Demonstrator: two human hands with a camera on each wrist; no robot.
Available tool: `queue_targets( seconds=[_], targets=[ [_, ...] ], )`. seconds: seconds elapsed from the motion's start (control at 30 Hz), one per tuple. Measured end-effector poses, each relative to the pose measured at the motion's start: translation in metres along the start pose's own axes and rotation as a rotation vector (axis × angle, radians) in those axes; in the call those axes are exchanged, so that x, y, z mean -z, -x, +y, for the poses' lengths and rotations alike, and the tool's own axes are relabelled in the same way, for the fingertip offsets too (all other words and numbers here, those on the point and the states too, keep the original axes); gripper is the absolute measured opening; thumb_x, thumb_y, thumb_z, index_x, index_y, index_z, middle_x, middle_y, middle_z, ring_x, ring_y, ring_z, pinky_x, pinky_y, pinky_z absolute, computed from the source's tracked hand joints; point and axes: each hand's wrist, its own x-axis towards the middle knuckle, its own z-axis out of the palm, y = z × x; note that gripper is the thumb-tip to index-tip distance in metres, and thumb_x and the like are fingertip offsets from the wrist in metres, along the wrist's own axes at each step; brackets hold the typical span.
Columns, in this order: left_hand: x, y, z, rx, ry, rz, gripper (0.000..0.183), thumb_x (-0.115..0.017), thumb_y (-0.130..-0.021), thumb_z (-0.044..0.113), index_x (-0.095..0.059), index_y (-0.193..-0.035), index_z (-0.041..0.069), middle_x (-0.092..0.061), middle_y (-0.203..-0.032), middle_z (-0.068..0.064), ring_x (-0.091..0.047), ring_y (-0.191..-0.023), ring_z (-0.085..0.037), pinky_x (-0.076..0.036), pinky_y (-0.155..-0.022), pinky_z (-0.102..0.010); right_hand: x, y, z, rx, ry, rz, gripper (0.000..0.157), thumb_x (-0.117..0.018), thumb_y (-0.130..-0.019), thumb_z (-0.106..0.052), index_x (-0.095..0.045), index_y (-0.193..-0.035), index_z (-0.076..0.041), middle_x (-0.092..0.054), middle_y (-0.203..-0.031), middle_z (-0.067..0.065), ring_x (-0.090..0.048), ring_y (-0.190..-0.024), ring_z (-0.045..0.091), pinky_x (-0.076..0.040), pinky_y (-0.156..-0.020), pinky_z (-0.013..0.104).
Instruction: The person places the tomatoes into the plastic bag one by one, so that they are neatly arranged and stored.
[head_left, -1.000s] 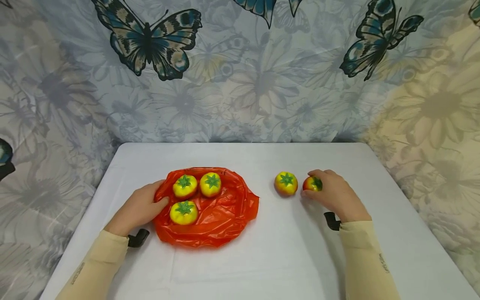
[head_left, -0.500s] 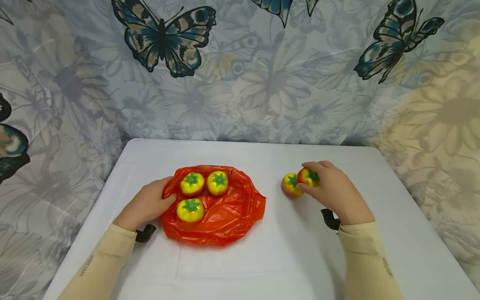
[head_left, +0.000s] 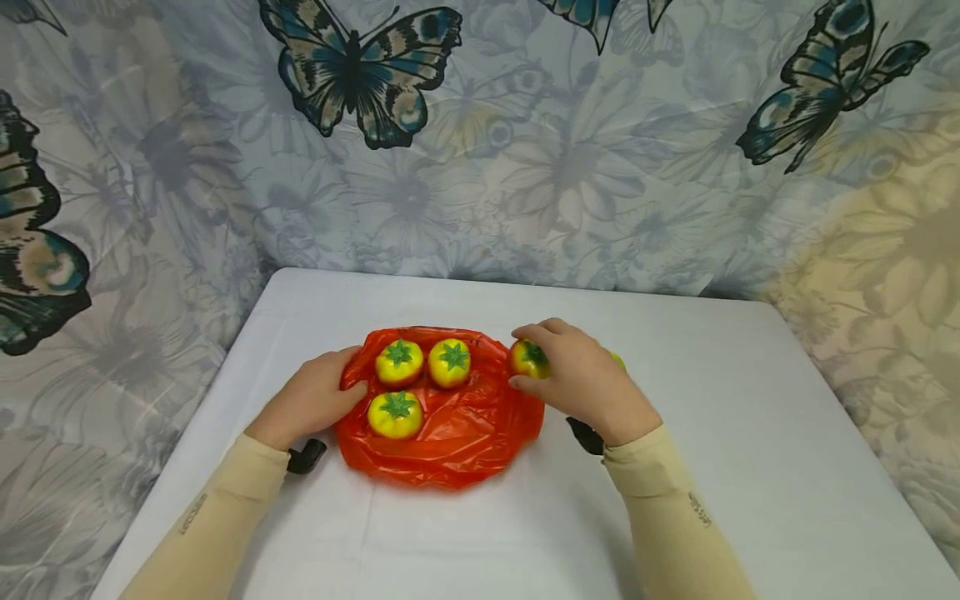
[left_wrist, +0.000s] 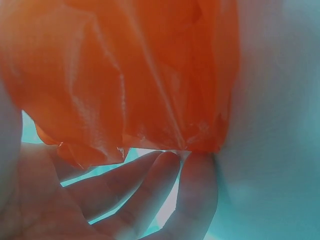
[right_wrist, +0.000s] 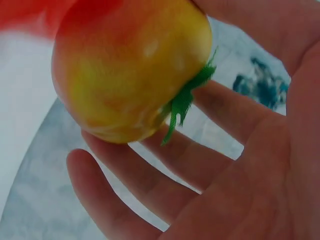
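A red plastic bag (head_left: 480, 433) lies spread on the table, its sides forming a low rim. Three yellow-red tomatoes with green star-shaped tops rest in its left half: one tomato (head_left: 399, 362) at the back left, another tomato (head_left: 450, 363) beside it, a third tomato (head_left: 395, 415) nearer. My left hand (head_left: 307, 400) holds the bag's left rim, thumb over the edge; fingertips (left_wrist: 197, 170) meet the outside plastic. With thumb and fingers, my right hand (head_left: 588, 379) grips a tomato (right_wrist: 130, 70) at the bag's right rim. Behind that hand, another tomato (head_left: 618, 361) is mostly hidden.
The white table (head_left: 750, 467) reaches back to a fabric backdrop (head_left: 570, 183) printed with flowers and butterflies. Black wrist cameras show under both wrists, the left camera (head_left: 307, 457) close to the bag.
My right hand has picked up the right-hand tomato and carried it left, past the other loose tomato, to the bag. My left hand keeps its hold. The head view has shifted slightly.
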Motion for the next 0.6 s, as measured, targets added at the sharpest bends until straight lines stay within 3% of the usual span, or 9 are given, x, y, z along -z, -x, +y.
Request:
queue_targets(
  seconds=[0.3, 0.43, 0.6],
  targets=[
    [-0.002, -0.001, 0.002, 0.006, -0.008, 0.001, 0.064, -0.06, -0.104, 0.023, -0.045, -0.161, -0.002, -0.064, -0.15, -0.024, -0.064, -0.132, -0.041, -0.055, -0.112, -0.061, -0.027, -0.008, -0.047, 0.063, 0.028, -0.115, 0.061, -0.087, -0.091, -0.043, -0.068, -0.145, -0.02, -0.067, -0.14, 0.008, -0.067, -0.122, 0.028, -0.061, -0.104, 0.049],
    [-0.001, -0.001, 0.002, 0.0, -0.006, 0.005, 0.064, -0.059, -0.104, 0.023, -0.045, -0.161, -0.003, -0.063, -0.151, -0.024, -0.063, -0.135, -0.042, -0.053, -0.115, -0.062, -0.037, -0.009, -0.058, 0.084, 0.036, -0.138, 0.062, -0.087, -0.09, -0.044, -0.068, -0.145, -0.021, -0.065, -0.145, 0.007, -0.064, -0.134, 0.029, -0.06, -0.107, 0.049],
    [0.002, 0.0, 0.001, 0.003, -0.007, 0.006, 0.064, -0.059, -0.104, 0.023, -0.044, -0.161, -0.004, -0.062, -0.152, -0.025, -0.062, -0.136, -0.043, -0.052, -0.115, -0.062, -0.049, -0.01, -0.067, 0.117, 0.043, -0.164, 0.062, -0.087, -0.09, -0.044, -0.069, -0.145, -0.021, -0.066, -0.143, 0.006, -0.066, -0.129, 0.026, -0.061, -0.105, 0.051]
  ],
)
